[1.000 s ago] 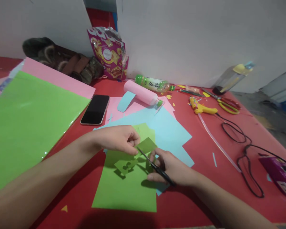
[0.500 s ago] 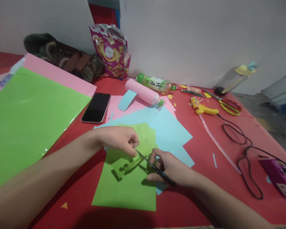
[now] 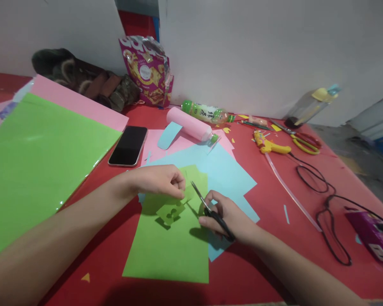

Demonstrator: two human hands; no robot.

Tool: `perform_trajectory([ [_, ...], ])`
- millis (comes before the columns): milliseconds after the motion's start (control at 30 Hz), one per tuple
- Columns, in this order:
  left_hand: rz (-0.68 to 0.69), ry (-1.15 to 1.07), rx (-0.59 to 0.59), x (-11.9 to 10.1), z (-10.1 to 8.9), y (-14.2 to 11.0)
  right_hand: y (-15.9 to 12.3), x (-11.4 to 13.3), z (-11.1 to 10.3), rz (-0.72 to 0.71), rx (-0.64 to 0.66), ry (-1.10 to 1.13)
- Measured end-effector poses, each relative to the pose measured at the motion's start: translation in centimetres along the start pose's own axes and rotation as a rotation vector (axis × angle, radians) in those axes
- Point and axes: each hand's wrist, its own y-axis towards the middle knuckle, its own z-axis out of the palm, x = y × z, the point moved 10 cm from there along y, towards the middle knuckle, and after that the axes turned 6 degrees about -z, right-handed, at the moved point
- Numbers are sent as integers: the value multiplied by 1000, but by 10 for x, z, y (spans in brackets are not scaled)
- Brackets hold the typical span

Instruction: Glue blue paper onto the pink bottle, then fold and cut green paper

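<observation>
My left hand pinches a small green paper cut-out with notched edges, held just above a green sheet. My right hand grips black-handled scissors, their blades pointing up and left, a little to the right of the cut-out and apart from it. Under the green sheet lie light blue sheets on the red table.
A large green sheet over a pink one fills the left. Beyond the hands lie a phone, a pink roll, a green bottle and a snack bag. Right: yellow glue gun, yellow scissors, black cable.
The scissors have come out of the green paper and tilted upward. The square flap that stood beside the blades is gone from there; the cut-out hangs from my left hand alone.
</observation>
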Motion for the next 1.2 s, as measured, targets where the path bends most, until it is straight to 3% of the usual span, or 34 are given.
perform_trajectory([
  [167, 29, -34, -95, -6, -6, 0, 2, 16, -13, -166, -154, 139],
  [300, 67, -68, -69, -13, 8, 2, 0, 22, -23, -252, -260, 218],
  [500, 125, -123, -150, -23, 23, 6, -3, 24, -32, -255, -354, 231],
  [733, 155, -133, -322, -24, 23, 7, -6, 22, -42, -269, -455, 231],
  [1000, 185, 40, -350, -32, 24, 4, -6, 21, -44, -288, -459, 208],
  [1200, 256, 119, -384, -41, 20, 0, -2, 17, -34, -250, -347, 176],
])
